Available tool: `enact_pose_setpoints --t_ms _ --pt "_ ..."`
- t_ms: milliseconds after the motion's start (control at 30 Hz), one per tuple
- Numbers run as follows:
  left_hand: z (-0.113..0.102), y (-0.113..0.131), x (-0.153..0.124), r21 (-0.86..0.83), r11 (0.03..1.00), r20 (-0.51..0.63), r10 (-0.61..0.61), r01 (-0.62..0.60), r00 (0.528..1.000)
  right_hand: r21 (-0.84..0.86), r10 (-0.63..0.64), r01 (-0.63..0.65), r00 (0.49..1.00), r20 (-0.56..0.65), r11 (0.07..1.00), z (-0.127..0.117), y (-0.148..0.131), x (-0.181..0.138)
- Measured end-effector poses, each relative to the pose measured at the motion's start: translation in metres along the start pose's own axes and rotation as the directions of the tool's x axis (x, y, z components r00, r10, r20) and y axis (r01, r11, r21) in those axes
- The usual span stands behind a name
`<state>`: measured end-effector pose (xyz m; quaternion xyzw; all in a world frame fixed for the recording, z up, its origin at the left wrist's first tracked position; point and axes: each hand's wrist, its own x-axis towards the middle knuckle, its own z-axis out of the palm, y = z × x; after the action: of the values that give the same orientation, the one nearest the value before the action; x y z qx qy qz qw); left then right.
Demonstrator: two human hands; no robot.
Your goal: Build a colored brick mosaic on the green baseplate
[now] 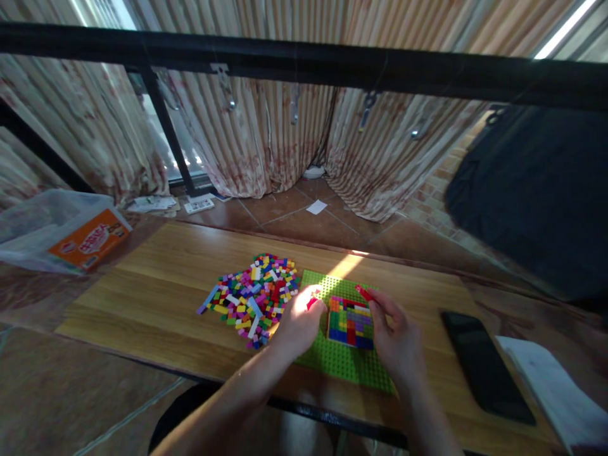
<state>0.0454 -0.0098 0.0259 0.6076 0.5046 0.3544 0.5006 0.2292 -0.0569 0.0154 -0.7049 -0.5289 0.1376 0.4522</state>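
Note:
Over the left edge of a green studded baseplate (342, 362), my left hand (299, 320) is closed around red toy bricks (312, 303). My right hand (396, 332), above the plate's right side, pinches a long red brick (363, 292) between thumb and fingers. Between the hands, a block of many-coloured bricks (350, 322) is built up on the plate, in rows of blue, green, orange, red and grey. A heap of loose mixed bricks (256, 294) lies on the table just left of my left hand.
The wooden table (156, 291) carries a black phone-like slab (484, 364) at the right, beside white paper (560, 386). Beyond the left end stands a clear plastic bin (42, 221) with an orange label. A dark rail (304, 54) crosses in front of curtains (256, 139).

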Motion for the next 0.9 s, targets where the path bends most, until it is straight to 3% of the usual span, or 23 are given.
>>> enact_pose_setpoints --t_ms 267,400,500,633,733,900 --pt "0.008 0.003 0.000 0.003 0.999 -0.029 0.043 -0.043 0.999 0.028 -0.022 0.023 0.998 -0.058 0.999 0.003 -0.017 -0.009" --pt "0.014 0.012 0.001 -0.178 0.984 -0.054 -0.023 0.013 0.998 0.028 -0.070 0.074 0.989 -0.133 0.997 0.008 -0.027 -0.017" --pt "0.018 0.019 0.003 -0.420 0.901 0.042 -0.106 0.114 0.993 0.045 -0.164 0.172 0.975 -0.150 0.984 0.013 -0.037 -0.024" --pt "0.018 0.026 0.001 -0.670 0.701 0.179 -0.167 0.244 0.970 0.105 -0.244 0.251 0.967 -0.076 0.962 0.015 -0.045 -0.028" --pt "0.015 0.030 -0.001 -0.731 0.613 0.223 -0.199 0.299 0.954 0.099 -0.261 0.263 0.965 -0.039 0.960 0.010 -0.045 -0.026" --pt "0.012 0.033 -0.003 -0.738 0.570 0.289 -0.215 0.360 0.933 0.053 -0.333 0.331 0.942 0.034 0.942 -0.004 -0.040 -0.022"
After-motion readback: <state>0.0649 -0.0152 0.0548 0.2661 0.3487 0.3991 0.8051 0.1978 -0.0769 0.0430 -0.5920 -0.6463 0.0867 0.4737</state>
